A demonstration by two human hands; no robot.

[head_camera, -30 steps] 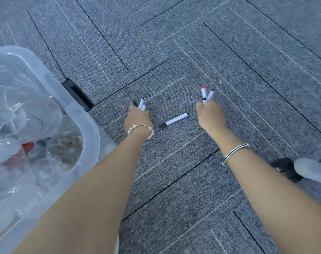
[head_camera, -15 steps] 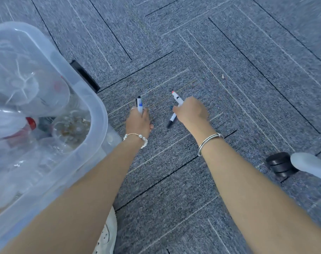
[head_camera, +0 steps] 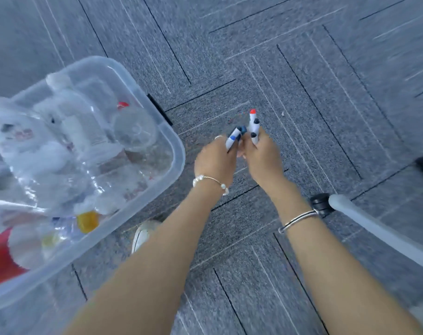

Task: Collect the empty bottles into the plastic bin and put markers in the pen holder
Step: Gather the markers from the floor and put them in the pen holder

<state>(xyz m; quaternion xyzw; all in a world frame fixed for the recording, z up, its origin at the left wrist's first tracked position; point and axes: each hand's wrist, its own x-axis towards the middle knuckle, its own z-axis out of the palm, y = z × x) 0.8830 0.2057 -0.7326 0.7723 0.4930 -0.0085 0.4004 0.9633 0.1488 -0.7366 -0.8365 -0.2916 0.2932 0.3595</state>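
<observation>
Left hand clamped on white markers with blue and dark caps; right hand clamped on white markers, red and black caps. Held touching above grey carpet. Beside, clear bin heaped with crushed bottles.

Bare arms; pearl bracelet left, silver bangle right, white shoe.

you can't count the markers for sure: their lower barrels are buried inside your left hand and right hand, and motion blur smears the caps. the plastic bin runs off the left edge, its bottles a blurred clear jumble. your fingertips are hidden behind your knuckles.
</observation>
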